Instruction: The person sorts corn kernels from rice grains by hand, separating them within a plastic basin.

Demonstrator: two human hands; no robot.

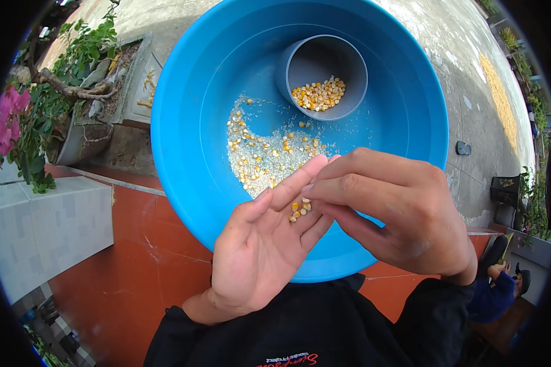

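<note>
My left hand (260, 251) is palm up above the near side of a blue basin (183, 140). Its fingers are stretched out and slightly cupped, with several yellow and whitish corn kernels (299, 210) lying on them. My right hand (398, 211) reaches over from the right, thumb and fingertips pinched together right at these kernels. Whatever lies between those fingertips is hidden. Beyond the hands, white rice grains (269, 156) mixed with scattered corn lie on the basin floor. A grey round container (297, 55) is tilted inside the basin, with a pile of corn kernels (319, 95) in it.
Red tiled floor (134, 257) lies below the basin, with grey concrete (465, 122) beyond. At left are a planter (138, 79), pink flowers (9, 116) and a pale tiled block (61, 214). Another person (499, 293) sits at the lower right. Yellow grain (499, 101) is spread on the far ground.
</note>
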